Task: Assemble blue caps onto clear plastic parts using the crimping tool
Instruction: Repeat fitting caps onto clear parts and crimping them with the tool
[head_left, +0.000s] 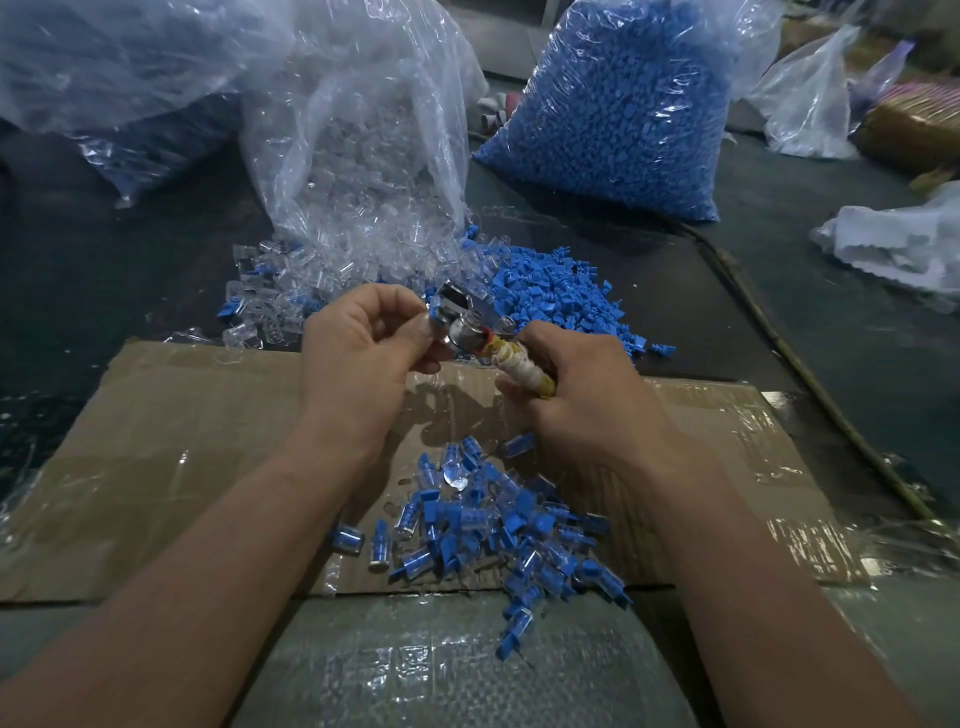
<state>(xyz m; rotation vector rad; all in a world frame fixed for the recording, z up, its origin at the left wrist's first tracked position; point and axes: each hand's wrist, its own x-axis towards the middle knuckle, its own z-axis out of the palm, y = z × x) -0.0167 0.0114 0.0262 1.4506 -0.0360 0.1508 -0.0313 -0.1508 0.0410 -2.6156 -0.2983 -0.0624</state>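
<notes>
Blue caps (550, 296) lie in a loose heap on the dark surface (104, 270), at one o'clock from the hands. Clear plastic parts (291, 306) spill at eleven o'clock from an open transparent bag (358, 130), and farther off at one o'clock stands a full bag of caps (613, 104). At centre we see the crimping tool (470, 332). The right hand (582, 405) is curled round its tape-wrapped handle, with the metal head pointing to ten o'clock. The left hand (358, 358), fingers curled, pinches a small piece (430, 312), blue at its edge, against that head. We cannot tell whether the head is closed on it. At six o'clock, assembled pieces (493, 525), blue within clear, lie heaped on a taped cardboard sheet (156, 457).
</notes>
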